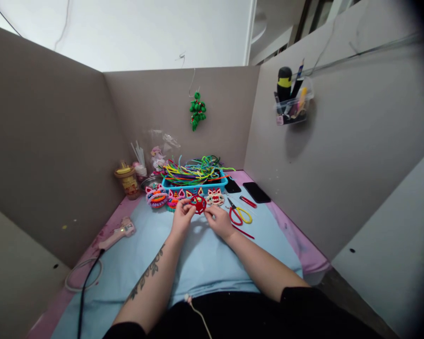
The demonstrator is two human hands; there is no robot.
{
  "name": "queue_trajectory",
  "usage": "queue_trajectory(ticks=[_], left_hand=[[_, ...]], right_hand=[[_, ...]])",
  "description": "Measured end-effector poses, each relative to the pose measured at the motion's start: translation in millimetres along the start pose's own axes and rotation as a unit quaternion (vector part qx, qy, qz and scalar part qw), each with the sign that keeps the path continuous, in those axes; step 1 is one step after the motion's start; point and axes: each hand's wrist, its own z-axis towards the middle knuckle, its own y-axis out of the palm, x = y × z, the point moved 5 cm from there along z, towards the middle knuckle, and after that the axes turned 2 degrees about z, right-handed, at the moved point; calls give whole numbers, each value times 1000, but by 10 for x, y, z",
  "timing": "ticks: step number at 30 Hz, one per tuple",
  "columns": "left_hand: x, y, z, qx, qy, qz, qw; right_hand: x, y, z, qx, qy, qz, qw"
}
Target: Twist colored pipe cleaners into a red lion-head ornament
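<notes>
A red round openwork piece (199,204), seemingly bent from pipe cleaners, is held up between my two hands above the blue cloth. My left hand (183,214) pinches its left edge with thumb and fingers. At its lower right edge, the fingers of my right hand (218,220) are closed on it too. Behind it sit several colourful fuzzy animal-head figures, among them a pink one (157,197) and a cream one (215,197). A loose red pipe cleaner (243,232) lies beside my right wrist, near scissors (239,214) with one red and one yellow handle.
A blue basket (198,186) of many-coloured pipe cleaners stands at the back. Right of it lie a black phone (256,192) and a red cutter (248,202). A pink glue gun (119,233) with a cord rests left, near a lidded cup (128,181). Grey partitions (176,113) enclose the table.
</notes>
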Motion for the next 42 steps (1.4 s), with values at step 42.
queue_trajectory(ticks=[42], left_hand=[[178, 90, -112, -95, 230, 395, 884]], right_hand=[[465, 124, 70, 6, 152, 184, 971]])
